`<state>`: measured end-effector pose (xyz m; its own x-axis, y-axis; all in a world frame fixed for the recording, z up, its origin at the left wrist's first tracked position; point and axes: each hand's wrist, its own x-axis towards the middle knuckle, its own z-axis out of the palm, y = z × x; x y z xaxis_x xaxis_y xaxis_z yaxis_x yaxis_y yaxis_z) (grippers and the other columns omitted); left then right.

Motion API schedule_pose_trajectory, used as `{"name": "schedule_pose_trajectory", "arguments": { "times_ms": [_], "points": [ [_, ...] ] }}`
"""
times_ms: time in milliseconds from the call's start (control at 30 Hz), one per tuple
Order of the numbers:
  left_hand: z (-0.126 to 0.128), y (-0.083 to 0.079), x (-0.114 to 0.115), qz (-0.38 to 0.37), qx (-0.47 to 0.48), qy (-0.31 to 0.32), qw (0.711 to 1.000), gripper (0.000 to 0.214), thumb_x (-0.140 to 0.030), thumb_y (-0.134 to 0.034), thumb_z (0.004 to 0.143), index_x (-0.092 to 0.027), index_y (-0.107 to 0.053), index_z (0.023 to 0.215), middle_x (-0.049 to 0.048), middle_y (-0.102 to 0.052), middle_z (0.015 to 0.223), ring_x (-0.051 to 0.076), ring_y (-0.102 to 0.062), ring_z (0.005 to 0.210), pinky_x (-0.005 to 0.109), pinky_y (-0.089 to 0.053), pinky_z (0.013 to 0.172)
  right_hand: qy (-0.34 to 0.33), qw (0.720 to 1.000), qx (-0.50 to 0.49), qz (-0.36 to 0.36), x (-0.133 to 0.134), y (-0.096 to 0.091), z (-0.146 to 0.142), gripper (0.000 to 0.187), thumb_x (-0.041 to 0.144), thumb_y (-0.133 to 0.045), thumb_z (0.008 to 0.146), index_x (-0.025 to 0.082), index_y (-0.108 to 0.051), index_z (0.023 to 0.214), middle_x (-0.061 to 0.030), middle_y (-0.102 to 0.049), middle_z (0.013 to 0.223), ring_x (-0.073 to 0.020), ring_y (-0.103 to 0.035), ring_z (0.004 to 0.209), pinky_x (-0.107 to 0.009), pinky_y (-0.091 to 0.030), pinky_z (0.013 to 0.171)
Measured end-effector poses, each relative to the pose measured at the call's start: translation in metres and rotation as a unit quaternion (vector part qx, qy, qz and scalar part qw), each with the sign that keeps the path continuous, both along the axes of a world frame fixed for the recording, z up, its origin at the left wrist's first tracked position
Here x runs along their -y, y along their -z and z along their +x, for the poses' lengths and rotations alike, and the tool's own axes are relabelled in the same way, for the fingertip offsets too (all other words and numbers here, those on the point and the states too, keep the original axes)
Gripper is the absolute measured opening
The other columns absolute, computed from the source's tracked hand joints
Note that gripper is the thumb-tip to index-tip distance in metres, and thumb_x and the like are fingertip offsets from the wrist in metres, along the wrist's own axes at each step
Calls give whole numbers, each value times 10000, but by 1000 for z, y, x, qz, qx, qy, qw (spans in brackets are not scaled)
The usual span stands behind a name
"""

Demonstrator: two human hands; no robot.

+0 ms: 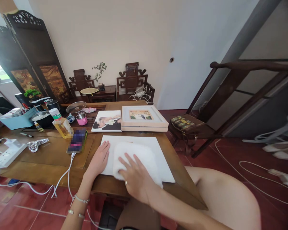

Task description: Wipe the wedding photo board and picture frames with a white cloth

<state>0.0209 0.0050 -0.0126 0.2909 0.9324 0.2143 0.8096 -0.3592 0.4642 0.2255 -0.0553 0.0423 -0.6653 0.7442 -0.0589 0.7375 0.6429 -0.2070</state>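
Observation:
A flat white panel [158, 150] lies on the wooden table [48, 159] in front of me. A folded white towel [139, 153] rests on top of it. My right hand [134, 179] lies flat on the near part of the towel, fingers spread, a ring on one finger. My left hand [99, 158] rests open on the panel's left edge and the table, fingers stretched forward. Bracelets circle my left wrist.
Behind the panel lie a photo print [107, 121] and a stacked white picture frame [144, 118]. To the left are a phone [77, 141] on a white cable, an oil bottle [60, 124], a pink cup [81, 119], a power strip [7, 154]. A wooden chair [189, 124] stands right.

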Motion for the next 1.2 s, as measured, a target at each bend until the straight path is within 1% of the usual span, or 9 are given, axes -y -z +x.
{"name": "schedule_pose_trajectory", "arguments": {
  "times_ms": [133, 233, 400, 533, 667, 800, 967, 1100, 1200],
  "points": [
    [0, 0, 0, -9, 38, -2, 999, 469, -298, -308, 951, -137, -415, 1378, 107, -353, 1484, 230, -259, 1402, 476, -211, 1150, 62, 997, -11, 52, -42, 6, -16, 413, 158, -486, 806, 156, -600, 1203, -153, -365, 1467, -400, -197, 1370, -608, -139, 1077],
    [0, -5, 0, -18, 113, -20, 993, 505, -357, -295, 955, -130, -381, 1398, 97, -327, 1496, 209, -246, 1406, 436, -199, 1161, 64, 996, -16, 64, -52, 8, -33, 415, 157, -466, 813, 137, -599, 1205, -175, -366, 1460, -430, -201, 1358, -644, -133, 1055],
    [-2, -18, 2, -18, 236, -86, 968, 545, -443, -234, 963, -145, -401, 1388, 73, -378, 1473, 178, -309, 1381, 382, -212, 1161, -119, 987, -64, 82, -27, 7, -35, 339, 161, -475, 793, 168, -659, 1077, -110, -385, 1463, -369, -184, 1380, -576, -104, 1103],
    [0, -17, 4, 3, 199, -80, 977, 548, -453, -243, 962, -134, -443, 1359, 87, -436, 1436, 184, -380, 1345, 379, -255, 1147, -192, 978, -76, 26, -3, -1, -8, 325, 175, -506, 755, 199, -661, 1040, -61, -472, 1409, -318, -259, 1366, -544, -154, 1109],
    [3, -11, 5, -1, 94, -38, 995, 523, -422, -265, 961, -114, -503, 1311, 114, -494, 1386, 217, -407, 1328, 418, -274, 1135, -95, 994, -53, -6, -10, -8, 20, 363, 134, -498, 722, 176, -647, 1051, -123, -531, 1345, -300, -338, 1334, -520, -187, 1102],
    [3, -8, 4, 6, 54, -26, 998, 493, -377, -268, 966, -111, -506, 1307, 113, -484, 1394, 216, -389, 1339, 424, -275, 1133, 0, 997, -81, 2, -50, -5, 26, 385, 55, -437, 707, 126, -632, 1032, -195, -588, 1243, -280, -366, 1321, -450, -228, 1085],
    [4, -12, 5, 21, 40, -16, 999, 422, -316, -312, 960, -147, -546, 1269, 99, -522, 1365, 231, -416, 1319, 444, -291, 1121, 16, 992, -121, 17, -96, -5, -10, 406, 52, -365, 757, 158, -605, 1068, -124, -657, 1131, -258, -479, 1220, -398, -288, 1019],
    [5, -16, 6, 47, 48, 5, 998, 366, -274, -343, 950, -191, -611, 1184, 94, -601, 1258, 246, -522, 1200, 426, -390, 1045, 7, 991, -135, 23, -110, -10, -48, 385, 78, -370, 762, 195, -619, 1032, -70, -682, 1058, -236, -566, 1067, -319, -345, 917],
    [4, -15, 6, 54, 57, 11, 997, 351, -261, -362, 942, -191, -622, 1166, 105, -614, 1228, 251, -546, 1160, 420, -424, 1012, 18, 991, -132, 26, -114, -11, -57, 372, 106, -378, 763, 200, -622, 1028, -78, -678, 1055, -247, -582, 990, -310, -374, 831]
  ]
}}
